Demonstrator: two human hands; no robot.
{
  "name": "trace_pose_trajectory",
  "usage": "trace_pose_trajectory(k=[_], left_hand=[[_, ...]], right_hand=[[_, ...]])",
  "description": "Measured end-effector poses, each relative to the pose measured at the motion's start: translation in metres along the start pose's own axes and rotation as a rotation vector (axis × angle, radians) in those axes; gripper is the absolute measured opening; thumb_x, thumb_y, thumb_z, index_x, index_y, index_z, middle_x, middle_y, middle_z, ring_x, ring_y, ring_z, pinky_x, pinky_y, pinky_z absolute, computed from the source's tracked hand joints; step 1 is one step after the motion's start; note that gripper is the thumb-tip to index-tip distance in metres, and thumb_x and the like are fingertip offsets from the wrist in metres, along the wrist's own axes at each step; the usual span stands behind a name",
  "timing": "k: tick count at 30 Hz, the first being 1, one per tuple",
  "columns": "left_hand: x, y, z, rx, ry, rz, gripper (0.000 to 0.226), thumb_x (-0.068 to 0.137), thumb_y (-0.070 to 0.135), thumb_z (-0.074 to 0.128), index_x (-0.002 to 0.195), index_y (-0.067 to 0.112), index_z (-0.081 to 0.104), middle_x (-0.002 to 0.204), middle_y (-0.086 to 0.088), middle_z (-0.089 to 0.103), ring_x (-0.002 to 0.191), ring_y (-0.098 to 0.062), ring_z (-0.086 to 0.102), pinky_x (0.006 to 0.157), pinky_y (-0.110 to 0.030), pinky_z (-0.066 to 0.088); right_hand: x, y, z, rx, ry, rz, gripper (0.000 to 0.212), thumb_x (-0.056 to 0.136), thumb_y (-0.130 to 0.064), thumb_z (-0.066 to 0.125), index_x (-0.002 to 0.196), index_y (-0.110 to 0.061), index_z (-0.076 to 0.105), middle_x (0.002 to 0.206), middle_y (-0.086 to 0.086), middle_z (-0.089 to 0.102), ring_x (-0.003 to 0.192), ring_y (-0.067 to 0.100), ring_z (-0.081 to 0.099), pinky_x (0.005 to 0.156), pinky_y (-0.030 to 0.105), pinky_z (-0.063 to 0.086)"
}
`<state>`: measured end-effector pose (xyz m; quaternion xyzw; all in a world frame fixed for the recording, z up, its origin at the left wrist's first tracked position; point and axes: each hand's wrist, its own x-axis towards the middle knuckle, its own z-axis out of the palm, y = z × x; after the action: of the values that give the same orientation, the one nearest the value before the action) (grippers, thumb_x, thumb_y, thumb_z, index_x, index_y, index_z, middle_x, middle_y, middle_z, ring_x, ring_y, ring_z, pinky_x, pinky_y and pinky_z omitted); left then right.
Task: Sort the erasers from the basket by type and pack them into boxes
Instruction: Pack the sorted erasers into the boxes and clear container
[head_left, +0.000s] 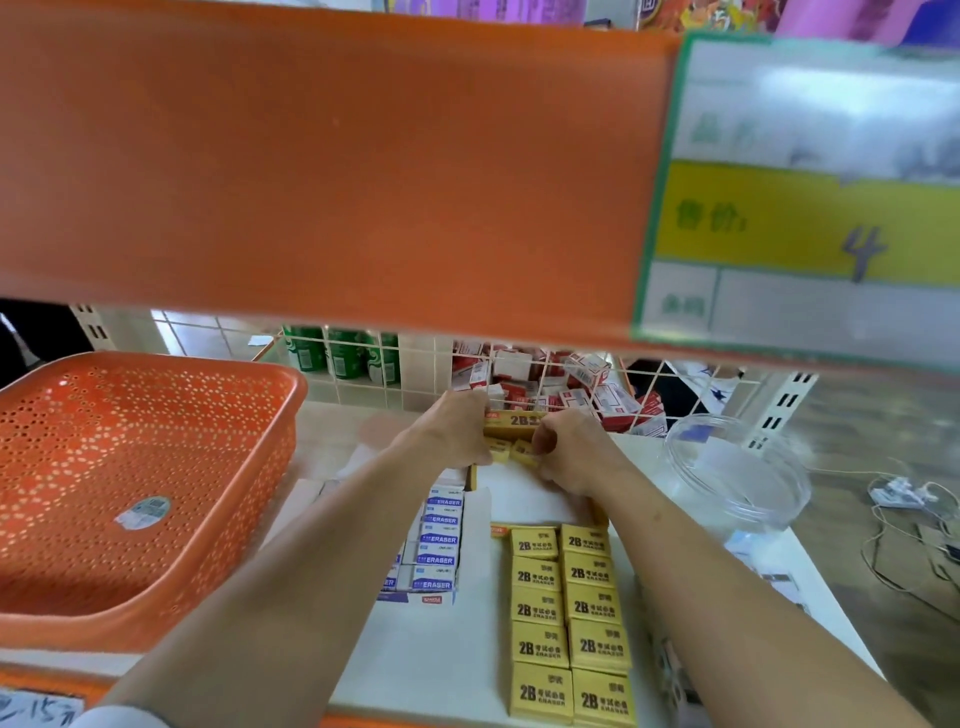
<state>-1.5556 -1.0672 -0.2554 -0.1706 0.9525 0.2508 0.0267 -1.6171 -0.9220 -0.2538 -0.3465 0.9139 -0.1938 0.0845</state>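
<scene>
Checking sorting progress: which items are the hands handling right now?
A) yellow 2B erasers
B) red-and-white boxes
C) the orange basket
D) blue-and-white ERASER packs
A: the left hand and the right hand each pinch small yellow 2B erasers between them.

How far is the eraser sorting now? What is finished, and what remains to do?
Done: the orange basket looks empty, the blue-white erasers sit stacked together, and two rows of yellow 2B erasers lie packed. In hand: the left hand and right hand hold more yellow pieces at the 2B box. Left: seat those pieces; I cannot tell whether boxes need closing.
</scene>
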Motion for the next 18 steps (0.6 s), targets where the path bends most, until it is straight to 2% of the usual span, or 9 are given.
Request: trace_pose_trajectory(k=[3,6,11,15,18], left_hand=[[-0.002,0.0,0.001,-0.004,-0.02,0.013,0.041,0.077,0.006,0.073,0.111,0.014,0.054,0.104,-0.002,0.06,0.089,-0.015,0.058,0.056,-0.015,0.04],[-0.005,0.001,0.002,0.001,-0.009,0.042,0.044,0.077,0.006,0.074,0.116,0.012,0.054,0.107,-0.004,0.06,0.09,-0.014,0.056,0.062,-0.015,0.04],[-0.007,0.003,0.004,-0.013,0.011,0.053,0.04,0.08,0.007,0.071,0.115,0.012,0.054,0.107,-0.004,0.06,0.09,-0.015,0.057,0.07,-0.018,0.044],[-0.005,0.002,0.005,-0.019,0.009,0.054,0.041,0.079,0.007,0.071,0.116,0.012,0.054,0.107,-0.002,0.059,0.092,-0.015,0.056,0.071,-0.017,0.043],[-0.006,0.002,0.004,-0.036,0.01,0.047,0.044,0.078,0.008,0.073,0.118,0.012,0.054,0.109,-0.002,0.059,0.095,-0.015,0.056,0.077,-0.019,0.043]], right_hand=[[-0.004,0.0,-0.003,-0.001,-0.037,-0.001,0.012,0.082,-0.006,0.063,0.093,-0.007,0.066,0.107,0.007,0.062,0.095,0.018,0.053,0.077,0.023,0.039],[-0.006,0.002,-0.003,-0.002,-0.034,-0.01,0.012,0.081,-0.003,0.061,0.09,-0.01,0.064,0.097,0.004,0.058,0.096,0.02,0.055,0.074,0.023,0.038],[-0.011,0.002,0.002,-0.043,0.06,-0.028,0.014,0.082,-0.002,0.054,0.091,-0.007,0.064,0.097,0.007,0.063,0.09,0.02,0.055,0.074,0.026,0.041],[-0.013,0.001,0.002,-0.02,0.113,-0.001,0.016,0.082,0.001,0.051,0.09,-0.006,0.062,0.09,0.004,0.056,0.085,0.019,0.051,0.073,0.026,0.04],[-0.01,0.001,0.003,-0.022,0.116,0.02,0.015,0.081,0.002,0.051,0.088,-0.006,0.062,0.095,0.008,0.061,0.087,0.021,0.054,0.075,0.028,0.044]])
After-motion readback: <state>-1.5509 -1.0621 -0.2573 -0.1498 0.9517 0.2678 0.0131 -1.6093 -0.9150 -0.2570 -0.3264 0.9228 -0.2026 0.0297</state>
